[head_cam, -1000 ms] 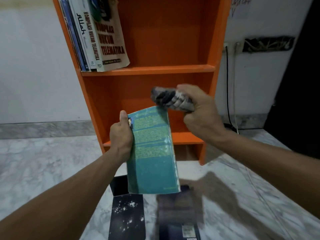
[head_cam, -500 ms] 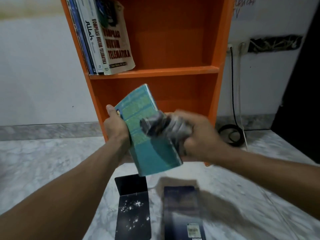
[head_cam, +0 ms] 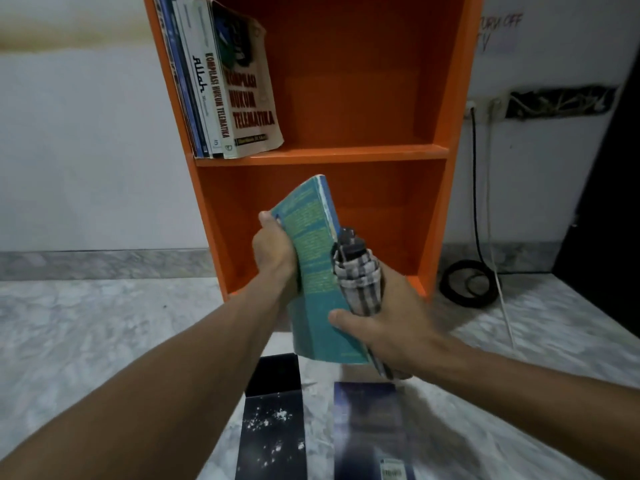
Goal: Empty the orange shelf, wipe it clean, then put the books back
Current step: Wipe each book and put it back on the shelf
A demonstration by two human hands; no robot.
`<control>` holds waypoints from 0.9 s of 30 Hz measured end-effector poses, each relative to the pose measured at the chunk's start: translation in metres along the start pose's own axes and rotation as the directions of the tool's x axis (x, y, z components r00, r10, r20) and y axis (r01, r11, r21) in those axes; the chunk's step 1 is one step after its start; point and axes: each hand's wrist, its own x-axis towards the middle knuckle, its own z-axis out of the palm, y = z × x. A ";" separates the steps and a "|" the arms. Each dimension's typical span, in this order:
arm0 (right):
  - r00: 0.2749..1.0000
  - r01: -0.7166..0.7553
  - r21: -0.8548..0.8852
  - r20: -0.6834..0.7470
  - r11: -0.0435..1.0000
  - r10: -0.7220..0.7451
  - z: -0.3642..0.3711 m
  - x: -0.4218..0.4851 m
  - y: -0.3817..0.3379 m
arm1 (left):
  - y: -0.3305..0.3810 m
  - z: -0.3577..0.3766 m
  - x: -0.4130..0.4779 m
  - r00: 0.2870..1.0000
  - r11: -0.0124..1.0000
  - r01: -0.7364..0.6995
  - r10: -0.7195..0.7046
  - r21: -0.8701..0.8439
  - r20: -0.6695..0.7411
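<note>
Now left hand (head_cam: pixel 275 252) grips teal book (head_cam: pixel 317 271) upright before orange shelf (head_cam: pixel 346 154); right hand (head_cam: pixel 388 323) clutches checked cloth (head_cam: pixel 360 275) against it.

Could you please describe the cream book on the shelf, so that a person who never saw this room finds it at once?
Look at the orange shelf against the white wall. On its upper board, books lean at the left end; the cream book is the rightmost. It alone shows its front cover, with red words HUKUM TELEMATIKA, while its neighbours show only spines.
</note>
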 end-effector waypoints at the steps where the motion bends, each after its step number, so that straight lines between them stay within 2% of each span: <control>1: 0.998 0.006 -0.050 -0.062 0.999 -0.009 0.001 0.001 0.003 | 0.001 0.006 -0.005 0.995 1.000 0.013 -0.011 -0.019 0.096; 2: 0.993 -0.005 -0.119 -0.115 0.993 -0.009 -0.001 0.005 0.009 | 0.007 0.011 -0.017 0.974 0.996 0.058 -0.040 -0.073 0.223; 4: 0.984 -0.041 -0.332 -0.176 0.942 -0.019 -0.008 0.013 0.020 | 0.019 0.021 -0.040 0.887 0.982 0.147 -0.080 -0.115 0.455; 5: 0.982 -0.035 -0.436 -0.183 0.899 -0.051 -0.011 0.016 0.025 | 0.022 0.029 -0.047 0.862 0.986 0.140 -0.077 -0.090 0.500; 7: 0.974 0.039 -0.523 -0.169 0.852 -0.148 -0.013 0.013 0.031 | 0.023 0.038 -0.049 0.891 0.996 0.085 -0.070 -0.012 0.449; 9: 0.970 0.205 -0.435 -0.030 0.877 -0.241 -0.018 0.002 0.033 | 0.023 0.038 -0.040 0.944 0.998 0.069 -0.063 -0.007 0.323; 10: 0.956 0.292 -0.349 0.097 0.891 -0.276 -0.022 -0.006 0.034 | 0.021 0.034 -0.034 0.943 0.997 0.083 -0.081 0.006 0.324; 12: 0.919 0.324 -0.249 0.311 0.913 -0.242 -0.035 -0.020 0.032 | 0.016 0.022 -0.026 0.884 0.989 0.150 -0.137 0.007 0.447; 13: 0.927 0.298 -0.261 0.307 0.918 -0.214 -0.044 -0.019 0.029 | 0.013 0.016 -0.024 0.844 0.982 0.186 -0.176 0.031 0.507; 14: 0.951 0.270 -0.261 0.222 0.927 -0.215 -0.054 -0.013 0.024 | 0.011 0.011 -0.023 0.795 0.972 0.227 -0.222 0.062 0.564; 15: 0.969 0.246 -0.254 0.075 0.935 -0.235 -0.064 0.000 0.018 | 0.009 0.007 -0.023 0.745 0.961 0.256 -0.263 0.101 0.613; 17: 0.918 0.239 -0.334 -0.227 0.912 -0.324 -0.077 0.034 0.002 | 0.007 0.004 -0.024 0.681 0.949 0.268 -0.309 0.168 0.664; 18: 0.886 0.216 -0.404 -0.301 0.889 -0.352 -0.077 0.049 -0.007 | 0.007 0.005 -0.026 0.658 0.947 0.273 -0.311 0.168 0.685; 19: 0.886 0.208 -0.432 -0.297 0.877 -0.357 -0.071 0.058 -0.009 | 0.008 0.006 -0.025 0.646 0.947 0.281 -0.305 0.153 0.699; 21: 0.939 0.260 -0.519 -0.060 0.814 -0.338 -0.045 0.043 0.005 | 0.009 0.007 -0.023 0.651 0.950 0.295 -0.278 0.102 0.706; 22: 0.927 0.343 -0.597 0.091 0.725 -0.363 -0.028 0.022 0.020 | 0.010 0.005 -0.022 0.659 0.950 0.302 -0.270 0.083 0.702; 23: 0.874 0.470 -0.650 0.249 0.597 -0.417 -0.015 -0.004 0.039 | 0.011 0.002 -0.019 0.669 0.949 0.307 -0.272 0.076 0.692; 24: 0.806 0.591 -0.627 0.431 0.508 -0.406 -0.007 -0.030 0.053 | 0.011 -0.004 -0.017 0.681 0.950 0.302 -0.270 0.074 0.681; 25: 0.749 0.651 -0.559 0.586 0.514 -0.310 -0.007 -0.051 0.059 | 0.010 -0.010 -0.014 0.701 0.956 0.284 -0.260 0.075 0.664; 26: 0.724 0.637 -0.516 0.656 0.573 -0.214 -0.013 -0.061 0.055 | 0.009 -0.015 -0.012 0.718 0.961 0.264 -0.250 0.078 0.650; 27: 0.766 0.569 -0.509 0.613 0.646 -0.192 -0.022 -0.058 0.048 | 0.007 -0.020 -0.009 0.731 0.965 0.248 -0.246 0.088 0.636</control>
